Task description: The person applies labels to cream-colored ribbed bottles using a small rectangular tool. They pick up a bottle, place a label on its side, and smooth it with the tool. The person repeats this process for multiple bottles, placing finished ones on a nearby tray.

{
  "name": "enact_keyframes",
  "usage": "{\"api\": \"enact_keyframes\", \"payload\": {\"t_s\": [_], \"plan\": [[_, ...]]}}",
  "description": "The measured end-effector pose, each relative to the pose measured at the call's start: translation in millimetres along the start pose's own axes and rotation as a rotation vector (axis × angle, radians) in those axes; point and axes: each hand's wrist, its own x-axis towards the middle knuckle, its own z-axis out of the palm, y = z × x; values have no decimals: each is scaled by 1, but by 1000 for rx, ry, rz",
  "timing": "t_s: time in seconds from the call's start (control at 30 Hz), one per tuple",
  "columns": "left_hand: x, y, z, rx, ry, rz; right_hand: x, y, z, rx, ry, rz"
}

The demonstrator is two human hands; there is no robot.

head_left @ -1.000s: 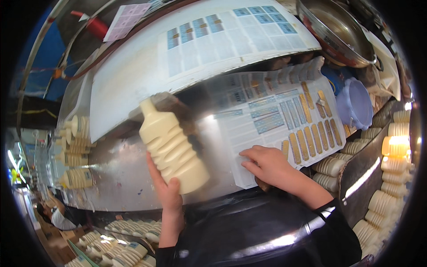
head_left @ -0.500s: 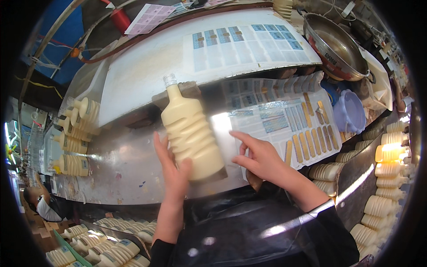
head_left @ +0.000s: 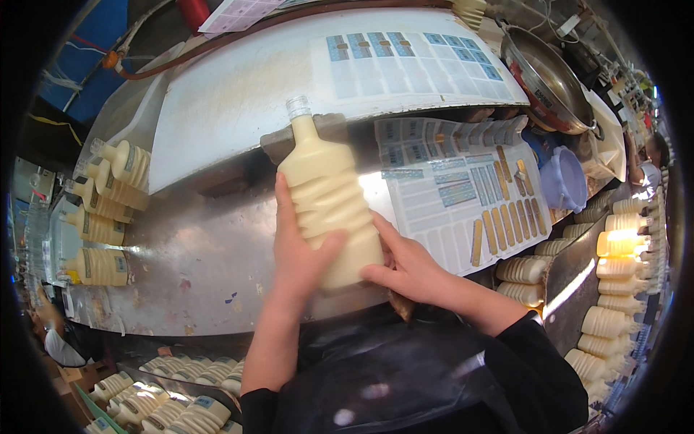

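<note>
A ribbed plastic bottle (head_left: pixel 329 199) filled with cream-coloured liquid, uncapped with a clear neck, lies tilted over the steel table (head_left: pixel 195 267). My left hand (head_left: pixel 296 253) grips its left side, thumb across the lower body. My right hand (head_left: pixel 408 264) touches the bottle's lower right edge with its fingers. A sheet of blue and yellow stickers (head_left: pixel 463 195) lies just right of the bottle, under my right wrist.
Several labelled bottles (head_left: pixel 108 210) lie at the table's left edge. More bottles stand in rows at the right (head_left: pixel 614 289) and below the table (head_left: pixel 166 405). A second sticker sheet (head_left: pixel 412 61), a steel bowl (head_left: pixel 549 79) and a purple lid (head_left: pixel 567 177) sit further back.
The bottle has moved rightward to the table's middle. My right hand left the sticker sheet and came onto the bottle's lower right side.
</note>
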Motion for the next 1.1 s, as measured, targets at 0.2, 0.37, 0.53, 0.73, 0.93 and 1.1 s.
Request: {"api": "enact_keyframes", "payload": {"t_s": [0.2,0.37,0.53,0.73,0.93,1.1], "plan": [[2,-10,0,82,26,23,-2,6,3,101,-1,-42],[1,-9,3,180,54,39,-3,9,6,207,24,-48],[0,6,10,197,80,-18,-16,20,-11,1,118,-135],[-8,-1,9,127,126,4,-91,74,-54,-622,483,-295],[-14,0,17,99,133,-9,-151,126,-52,-825,605,-73],[-15,-2,10,189,135,20,-146,129,-47,-880,615,-49]]}}
